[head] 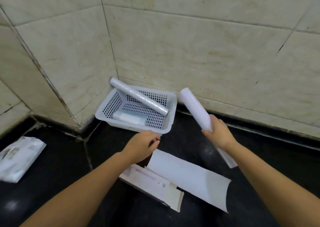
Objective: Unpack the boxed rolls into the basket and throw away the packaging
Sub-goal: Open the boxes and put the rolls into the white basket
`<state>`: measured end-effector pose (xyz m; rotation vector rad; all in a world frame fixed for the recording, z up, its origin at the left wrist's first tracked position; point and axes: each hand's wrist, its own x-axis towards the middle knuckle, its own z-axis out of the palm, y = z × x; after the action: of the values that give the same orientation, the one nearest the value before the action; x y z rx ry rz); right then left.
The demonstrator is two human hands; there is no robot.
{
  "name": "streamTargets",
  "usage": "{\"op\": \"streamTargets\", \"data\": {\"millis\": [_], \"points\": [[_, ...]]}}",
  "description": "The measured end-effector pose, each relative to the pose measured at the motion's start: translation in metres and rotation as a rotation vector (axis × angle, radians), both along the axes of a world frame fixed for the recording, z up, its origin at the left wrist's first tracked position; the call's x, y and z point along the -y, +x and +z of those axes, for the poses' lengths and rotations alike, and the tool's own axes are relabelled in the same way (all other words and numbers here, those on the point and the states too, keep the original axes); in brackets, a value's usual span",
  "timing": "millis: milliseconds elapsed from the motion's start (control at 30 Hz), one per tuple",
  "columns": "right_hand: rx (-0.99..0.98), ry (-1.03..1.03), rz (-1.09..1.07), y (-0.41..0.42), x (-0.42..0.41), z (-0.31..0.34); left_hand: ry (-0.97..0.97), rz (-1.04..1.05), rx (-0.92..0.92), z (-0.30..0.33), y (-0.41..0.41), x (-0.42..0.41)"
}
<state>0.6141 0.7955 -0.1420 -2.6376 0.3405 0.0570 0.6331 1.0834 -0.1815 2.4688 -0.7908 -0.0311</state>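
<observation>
A white perforated basket (170, 113) stands in the tiled corner on the black counter. A long clear-film roll (138, 96) leans across it, one end over the back left rim. A flat white pack (129, 118) lies on the basket floor. My right hand (219, 134) grips the lower end of a thick white roll (194, 108), held tilted in the air just right of the basket. My left hand (142, 145) hovers at the basket's front rim, fingers curled, holding nothing that I can see. An opened white box (152, 183) and a curled white sheet (188, 176) lie below my hands.
A white printed package (19, 157) lies at the left on the counter. A narrow white strip (226, 157) shows under my right wrist. Tiled walls close off the back and left. The black counter (69, 157) runs toward me.
</observation>
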Motion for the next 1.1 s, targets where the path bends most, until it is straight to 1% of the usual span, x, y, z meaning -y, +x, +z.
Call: {"op": "streamTargets", "data": {"millis": [33, 67, 100, 200, 233, 267, 367, 500, 600, 733, 867, 967, 1100], "points": [[0.051, 0.004, 0.043, 0.014, -0.011, 0.010, -0.025, 0.061, 0.108, 0.002, 0.011, -0.008], [0.100, 0.014, 0.090, 0.028, -0.024, 0.019, -0.015, 0.116, 0.172, 0.004, 0.023, -0.017], [0.142, 0.032, 0.141, 0.042, -0.038, 0.028, 0.041, 0.159, 0.187, 0.004, 0.035, -0.026], [0.219, 0.079, 0.287, 0.083, -0.087, 0.046, 0.347, 0.192, 0.060, -0.007, 0.062, -0.049], [0.236, 0.078, 0.327, 0.097, -0.105, 0.047, 0.406, 0.183, 0.022, -0.013, 0.067, -0.054], [0.251, 0.072, 0.364, 0.111, -0.122, 0.047, 0.417, 0.177, 0.010, -0.019, 0.070, -0.058], [0.245, 0.045, 0.437, 0.148, -0.169, 0.033, 0.365, 0.171, 0.078, -0.031, 0.072, -0.060], [0.134, -0.018, 0.446, 0.180, -0.207, -0.011, 0.277, 0.192, 0.239, -0.040, 0.071, -0.062], [0.110, -0.059, 0.399, 0.185, -0.214, -0.046, 0.240, 0.190, 0.253, -0.044, 0.068, -0.062], [0.166, -0.072, 0.363, 0.185, -0.214, -0.071, 0.248, 0.192, 0.264, -0.046, 0.071, -0.061], [0.137, -0.064, 0.395, 0.184, -0.211, -0.067, 0.274, 0.193, 0.269, -0.045, 0.071, -0.061], [0.134, -0.045, 0.383, 0.178, -0.203, -0.051, 0.289, 0.191, 0.231, -0.044, 0.071, -0.060], [0.155, -0.079, 0.360, 0.151, -0.175, -0.024, 0.321, 0.174, 0.142, -0.040, 0.073, -0.061]]}}
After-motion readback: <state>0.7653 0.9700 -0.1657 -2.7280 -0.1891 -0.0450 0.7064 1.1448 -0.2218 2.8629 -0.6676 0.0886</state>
